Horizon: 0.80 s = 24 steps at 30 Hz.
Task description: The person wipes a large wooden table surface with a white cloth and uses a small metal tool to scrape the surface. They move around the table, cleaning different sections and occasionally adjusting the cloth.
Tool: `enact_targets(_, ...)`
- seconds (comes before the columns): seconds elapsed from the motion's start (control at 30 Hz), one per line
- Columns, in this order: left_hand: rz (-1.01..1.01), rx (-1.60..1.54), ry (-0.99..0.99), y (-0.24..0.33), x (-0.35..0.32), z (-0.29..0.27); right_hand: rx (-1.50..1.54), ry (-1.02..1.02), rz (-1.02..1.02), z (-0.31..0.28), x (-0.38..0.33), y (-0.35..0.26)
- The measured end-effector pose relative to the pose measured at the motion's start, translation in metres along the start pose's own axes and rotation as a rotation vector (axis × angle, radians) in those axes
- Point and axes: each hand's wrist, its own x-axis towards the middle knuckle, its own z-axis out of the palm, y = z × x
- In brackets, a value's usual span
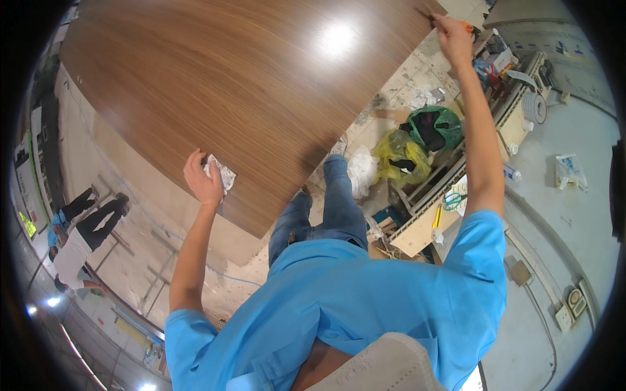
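The left hand holds a crumpled white wipe, best kept flat, near the left edge of the brown wood-grain panel. The right hand's grip, by the right edge, is unclear.

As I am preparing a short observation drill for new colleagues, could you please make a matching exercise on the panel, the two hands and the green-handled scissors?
Column one
1. wood-grain panel
2. left hand
3. right hand
4. scissors

Column two
A. at the right-hand edge of the brown surface, near its upper corner in the picture
B. beside a yellow cutter
C. brown, with a bright patch of reflected light
D. touching a crumpled white wad

Right pairs: 1-C, 2-D, 3-A, 4-B
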Motion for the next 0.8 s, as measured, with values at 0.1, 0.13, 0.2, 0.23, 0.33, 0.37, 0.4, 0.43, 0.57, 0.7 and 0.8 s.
enact_targets(0.1, 0.006, 0.010, 0.007, 0.000, 0.000, 0.000, -0.083, -0.002, -0.114, 0.001, -0.045, -0.049)
enact_targets(0.13, 0.010, 0.019, 0.010, 0.000, 0.000, 0.000, -0.108, -0.025, -0.101, 0.003, -0.060, -0.069)
enact_targets(0.2, -0.006, 0.003, 0.001, -0.001, 0.000, 0.000, -0.037, -0.023, -0.088, 0.005, -0.092, -0.106)
enact_targets(0.23, 0.009, 0.013, 0.002, -0.002, 0.001, 0.000, 0.001, -0.020, -0.083, 0.006, -0.109, -0.125)
enact_targets(0.33, 0.033, 0.001, 0.022, -0.003, 0.002, 0.001, 0.066, -0.040, -0.075, 0.009, -0.153, -0.182)
enact_targets(0.37, 0.027, -0.001, 0.028, -0.003, 0.002, 0.002, 0.080, -0.083, -0.071, 0.009, -0.169, -0.200)
enact_targets(0.4, 0.021, -0.011, 0.038, -0.002, 0.002, 0.003, 0.088, -0.107, -0.083, 0.009, -0.185, -0.220)
enact_targets(0.43, 0.015, -0.010, 0.042, -0.002, 0.001, 0.003, 0.094, -0.123, -0.099, 0.010, -0.201, -0.238)
enact_targets(0.57, 0.036, -0.041, 0.074, -0.001, 0.003, 0.007, 0.121, -0.157, -0.142, 0.015, -0.263, -0.312)
enact_targets(0.7, 0.060, -0.074, 0.101, -0.002, 0.004, 0.009, 0.145, -0.207, -0.134, 0.023, -0.332, -0.391)
enact_targets(0.8, 0.062, -0.110, 0.115, -0.003, 0.005, 0.012, 0.247, -0.214, -0.118, 0.030, -0.384, -0.449)
